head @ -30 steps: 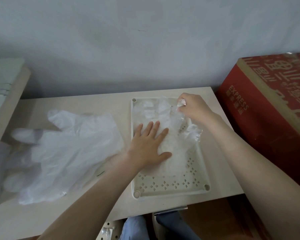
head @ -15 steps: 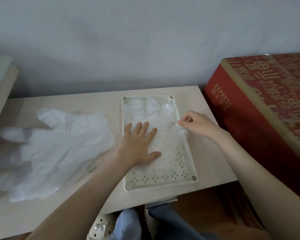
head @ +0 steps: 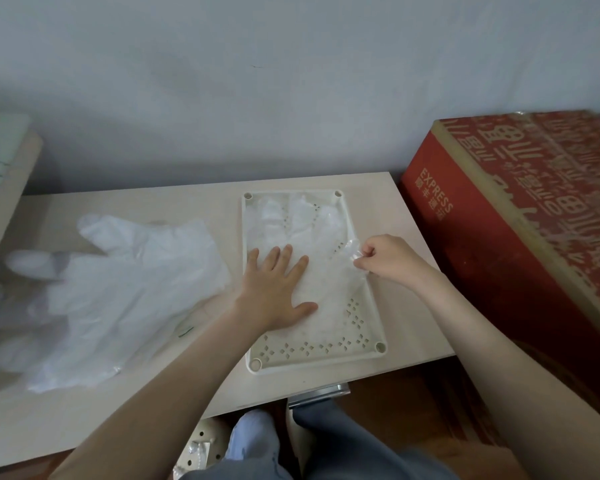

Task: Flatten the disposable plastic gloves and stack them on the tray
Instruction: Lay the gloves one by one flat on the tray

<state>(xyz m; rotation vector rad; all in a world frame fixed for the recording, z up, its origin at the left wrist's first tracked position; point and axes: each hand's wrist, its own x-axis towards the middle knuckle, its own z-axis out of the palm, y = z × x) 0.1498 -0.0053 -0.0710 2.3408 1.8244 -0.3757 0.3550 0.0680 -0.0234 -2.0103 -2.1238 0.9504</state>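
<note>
In the middle of the frame the left hand lies flat, fingers straight and spread, pressing a clear plastic glove onto the perforated cream tray (the glove's fingers point toward the frame's top). At centre right the right hand pinches that glove's edge with curled fingers. A pile of loose gloves fills the left side of the pale table.
</note>
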